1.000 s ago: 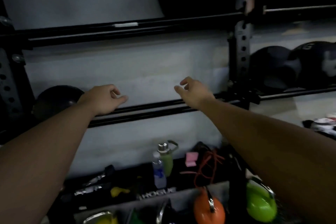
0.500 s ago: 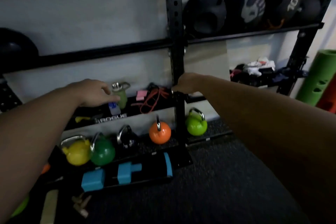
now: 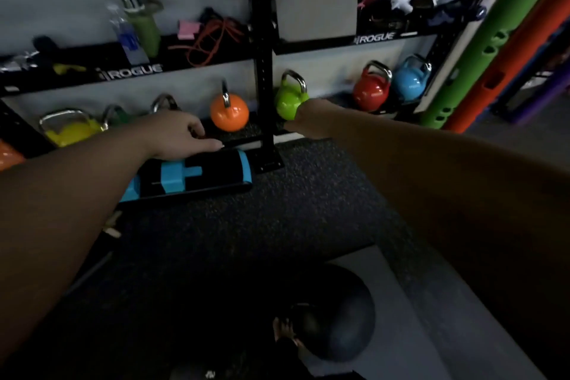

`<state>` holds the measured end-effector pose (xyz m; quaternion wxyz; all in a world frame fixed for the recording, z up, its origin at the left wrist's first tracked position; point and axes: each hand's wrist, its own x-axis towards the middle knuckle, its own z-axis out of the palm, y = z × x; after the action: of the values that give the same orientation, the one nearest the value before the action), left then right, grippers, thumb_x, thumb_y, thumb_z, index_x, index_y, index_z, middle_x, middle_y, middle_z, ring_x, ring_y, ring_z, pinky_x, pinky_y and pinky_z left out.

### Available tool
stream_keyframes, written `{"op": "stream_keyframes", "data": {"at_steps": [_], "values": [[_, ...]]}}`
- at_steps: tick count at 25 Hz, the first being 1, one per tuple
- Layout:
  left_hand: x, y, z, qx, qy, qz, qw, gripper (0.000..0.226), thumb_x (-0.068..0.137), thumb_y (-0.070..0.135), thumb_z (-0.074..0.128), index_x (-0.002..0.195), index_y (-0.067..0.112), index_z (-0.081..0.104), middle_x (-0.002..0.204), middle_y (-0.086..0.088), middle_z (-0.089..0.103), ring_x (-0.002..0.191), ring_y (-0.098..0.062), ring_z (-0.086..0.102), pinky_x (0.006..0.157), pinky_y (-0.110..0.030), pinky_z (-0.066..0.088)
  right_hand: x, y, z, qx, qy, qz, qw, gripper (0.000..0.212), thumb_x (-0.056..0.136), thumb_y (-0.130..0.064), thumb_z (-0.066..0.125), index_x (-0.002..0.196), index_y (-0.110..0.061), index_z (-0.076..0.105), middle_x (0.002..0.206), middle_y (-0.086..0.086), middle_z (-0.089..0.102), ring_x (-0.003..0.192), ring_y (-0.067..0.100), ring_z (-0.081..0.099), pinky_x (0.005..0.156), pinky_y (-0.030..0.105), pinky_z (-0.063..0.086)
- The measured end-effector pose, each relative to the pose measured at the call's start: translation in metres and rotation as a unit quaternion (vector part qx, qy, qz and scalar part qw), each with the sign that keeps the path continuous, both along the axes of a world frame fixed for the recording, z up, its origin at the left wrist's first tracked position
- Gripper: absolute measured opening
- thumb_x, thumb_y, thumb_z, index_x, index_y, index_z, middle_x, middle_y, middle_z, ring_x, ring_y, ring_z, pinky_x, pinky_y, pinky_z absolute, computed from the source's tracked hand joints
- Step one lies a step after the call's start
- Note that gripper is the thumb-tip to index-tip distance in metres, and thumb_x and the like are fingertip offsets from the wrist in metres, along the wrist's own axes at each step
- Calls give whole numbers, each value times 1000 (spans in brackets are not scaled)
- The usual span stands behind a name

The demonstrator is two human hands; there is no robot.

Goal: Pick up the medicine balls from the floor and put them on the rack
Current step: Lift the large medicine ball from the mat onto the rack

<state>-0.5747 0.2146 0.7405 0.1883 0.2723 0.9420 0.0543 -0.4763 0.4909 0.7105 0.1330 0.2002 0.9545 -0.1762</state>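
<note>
Medicine ball (image 3: 337,315) lay on floor (image 3: 277,194) below me, beside bare foot (image 3: 285,333). Left hand (image 3: 175,134) loose, empty; right hand (image 3: 308,120) empty, fingers hidden (cannot tell curl). I judged risk: dim light, ball against toes, hasty scoop could roll it away from rack (image 3: 260,40).

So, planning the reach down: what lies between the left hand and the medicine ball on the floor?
In the head view, only bare dark speckled floor separates the left hand from the medicine ball; the black-and-blue bag lies just under the hand.
</note>
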Motion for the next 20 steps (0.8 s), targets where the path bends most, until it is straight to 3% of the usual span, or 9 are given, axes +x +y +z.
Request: {"op": "stream_keyframes", "data": {"at_steps": [3,5,6,10,16,20], "values": [[60,-22,-46,14,-26,8,1000,118,55,108,52,140,27,67,126,2,75,116,-26,69,98,-38,53,63,-24,-48,-8,-51,-6,999,52,102,-54,50,110,-7,71,109,14,67,103,33,66,77,34,45],[92,-38,-81,23,-55,25,998,144,34,119,38,143,29,64,125,5,72,122,-27,70,106,-42,54,105,-38,-84,-26,-80,-9,996,55,103,-56,47,122,-9,68,123,17,66,105,33,63,85,38,49],[108,-44,-94,23,-82,34,996,145,35,120,38,146,29,62,130,5,71,124,-26,69,108,-43,54,127,-42,-100,-33,-88,-12,995,57,104,-57,47,133,-11,64,130,17,64,112,35,62,91,42,50],[159,-37,-137,2,-165,60,985,94,87,87,59,160,28,49,158,-2,61,136,-27,63,110,-45,52,202,-39,-152,-36,-112,-57,991,62,102,-62,46,145,-18,51,138,14,62,121,36,61,104,51,48],[212,21,-253,13,-190,114,975,92,88,86,61,161,31,48,160,1,58,140,-27,61,112,-47,51,245,29,-255,-48,-143,-118,981,68,96,-69,46,148,-26,49,139,11,63,124,38,60,103,51,49],[231,81,-378,1,-227,164,960,91,90,82,61,162,28,48,162,-3,57,140,-30,61,111,-46,52,262,79,-385,-80,-183,-153,968,75,89,-69,40,151,-29,46,151,11,52,136,43,49,106,56,44]]}}
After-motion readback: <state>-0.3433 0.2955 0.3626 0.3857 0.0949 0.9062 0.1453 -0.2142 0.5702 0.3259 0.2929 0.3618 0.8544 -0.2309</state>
